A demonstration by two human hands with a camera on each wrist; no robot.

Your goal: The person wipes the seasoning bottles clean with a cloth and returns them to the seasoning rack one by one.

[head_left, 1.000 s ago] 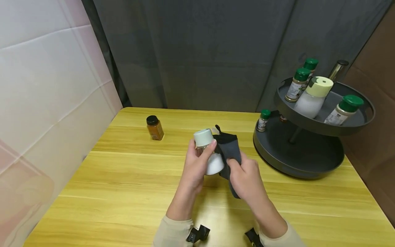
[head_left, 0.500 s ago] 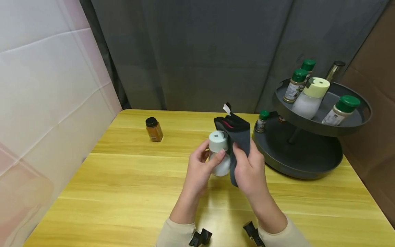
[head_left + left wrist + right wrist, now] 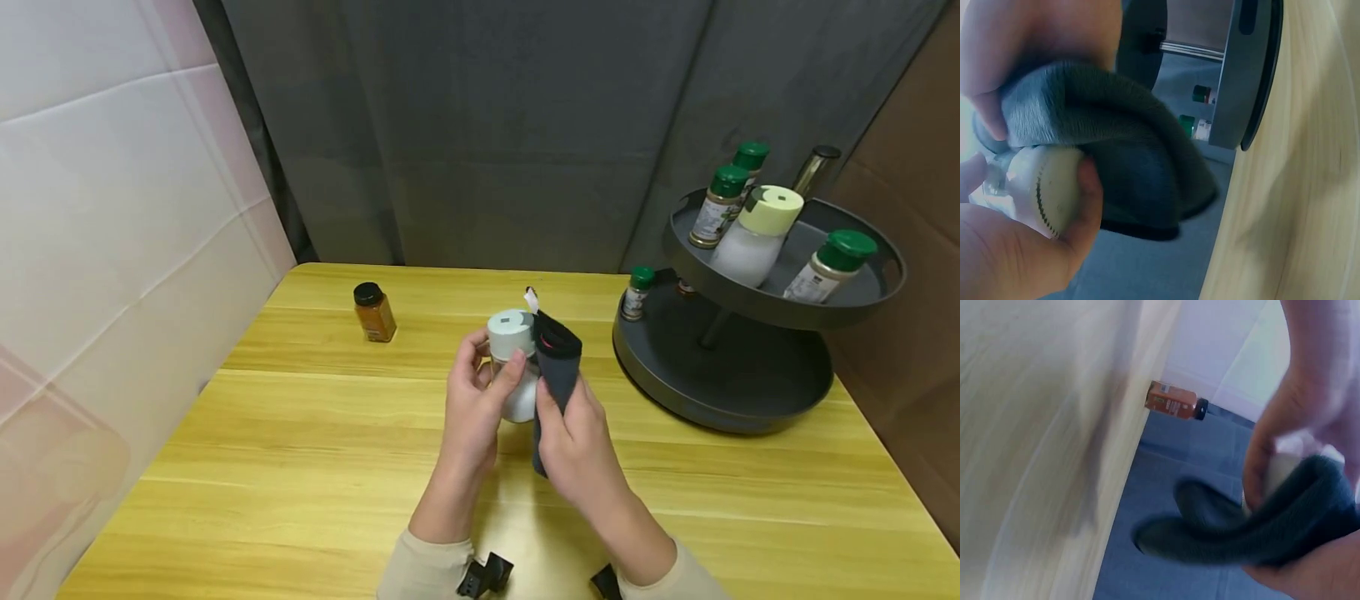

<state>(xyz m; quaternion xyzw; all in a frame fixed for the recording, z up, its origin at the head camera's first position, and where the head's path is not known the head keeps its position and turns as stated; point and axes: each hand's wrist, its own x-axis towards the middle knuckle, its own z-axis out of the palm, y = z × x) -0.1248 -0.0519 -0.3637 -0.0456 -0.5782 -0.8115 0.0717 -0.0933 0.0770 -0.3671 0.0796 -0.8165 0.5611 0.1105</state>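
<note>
My left hand (image 3: 474, 404) grips a clear shaker bottle (image 3: 512, 354) with a pale mint cap and white contents, fingers round its left side and thumb across the front. In the left wrist view the base of the bottle (image 3: 1054, 187) faces the camera, above the table. A folded dark grey cloth (image 3: 558, 367) with black edging and a white tag is held in my right hand (image 3: 581, 442), thumb on its near face. The cloth lies against the bottle's right side. In the right wrist view the folded cloth (image 3: 1260, 531) hides most of the bottle.
A spice jar (image 3: 375, 313) with a black lid and orange-brown contents stands at the back left of the wooden table (image 3: 300, 467). To the right is a two-tier dark turntable rack (image 3: 727, 392); green-capped jars and a yellow-capped shaker (image 3: 757, 237) stand on its upper tier.
The bottle and cloth shift right and up, then back left and down. The cloth turns against the bottle's side, and the bottle's cap tilts more toward the head camera. Both hands keep their holds.
</note>
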